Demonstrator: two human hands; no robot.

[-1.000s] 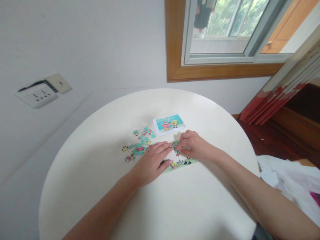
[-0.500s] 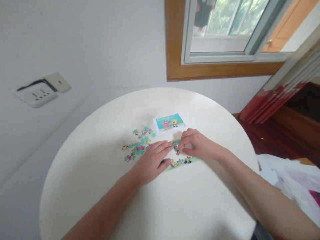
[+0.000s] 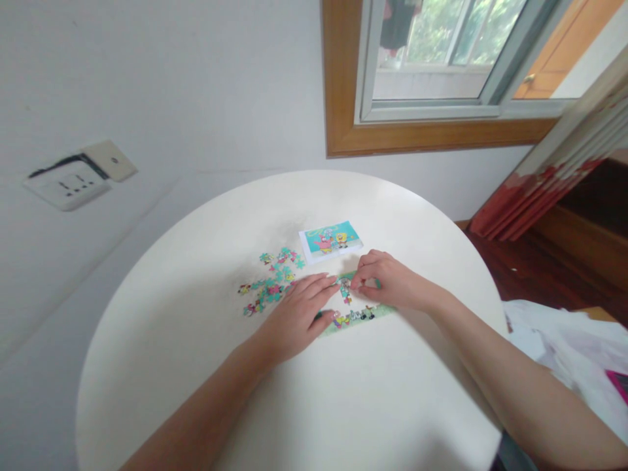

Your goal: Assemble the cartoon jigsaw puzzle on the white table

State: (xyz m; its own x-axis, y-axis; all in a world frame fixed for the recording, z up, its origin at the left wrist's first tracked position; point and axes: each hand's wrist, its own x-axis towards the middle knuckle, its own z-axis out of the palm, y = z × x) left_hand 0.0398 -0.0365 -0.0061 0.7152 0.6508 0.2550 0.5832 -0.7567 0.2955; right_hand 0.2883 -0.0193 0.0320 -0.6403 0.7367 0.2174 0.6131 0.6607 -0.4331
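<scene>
A partly assembled jigsaw puzzle [image 3: 362,316] lies on the round white table, with a bottom strip and a short column of pieces below its top edge. My left hand [image 3: 303,313] rests flat over its left side, fingers stretched out and thumb apart. Over the upper right part my right hand [image 3: 385,280] is closed in a pinch on a puzzle piece beside the column; the fingers mostly hide the piece. Loose puzzle pieces [image 3: 271,289] lie scattered to the left of my left hand. Behind the puzzle sits a reference picture card [image 3: 332,240] with cartoon figures.
The white table [image 3: 196,294] stands against a wall with a socket [image 3: 71,185] at left. A wood-framed window [image 3: 422,134] is behind it. A red and white curtain [image 3: 520,196] hangs at right, with white plastic bags [image 3: 564,347] below.
My right fingers have shifted very slightly at the column of pieces, showing a little more of it. My left hand stays in place. The view has moved a touch.
</scene>
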